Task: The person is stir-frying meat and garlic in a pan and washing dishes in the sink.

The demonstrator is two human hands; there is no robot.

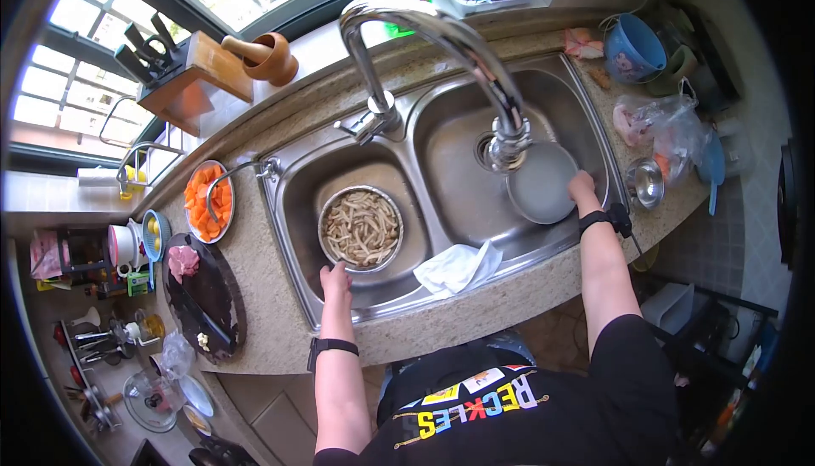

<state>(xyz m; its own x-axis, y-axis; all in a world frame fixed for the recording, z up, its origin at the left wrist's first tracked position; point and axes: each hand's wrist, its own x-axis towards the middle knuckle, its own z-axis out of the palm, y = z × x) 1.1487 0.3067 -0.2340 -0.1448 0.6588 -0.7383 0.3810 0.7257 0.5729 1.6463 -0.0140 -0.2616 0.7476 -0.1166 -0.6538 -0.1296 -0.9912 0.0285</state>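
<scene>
Head view, item one: metal bowl (320, 230) of pale strips, standing in the left basin. Its near rim touches the tips of our left hand (335, 282). Those fingers lie pressed together, and we cannot tell whether they grip.

Item two: grey round dish (536, 190), in the right basin below the faucet (441, 29). Our right hand (582, 186) pinches its edge, fingers curled closed.

Between the two sets of fingers: white cloth (458, 266), draped on the sink's front edge.

Left of the left fingers, on the counter: carrot pieces (209, 201); dark board (212, 309) bearing raw meat (182, 261).
</scene>
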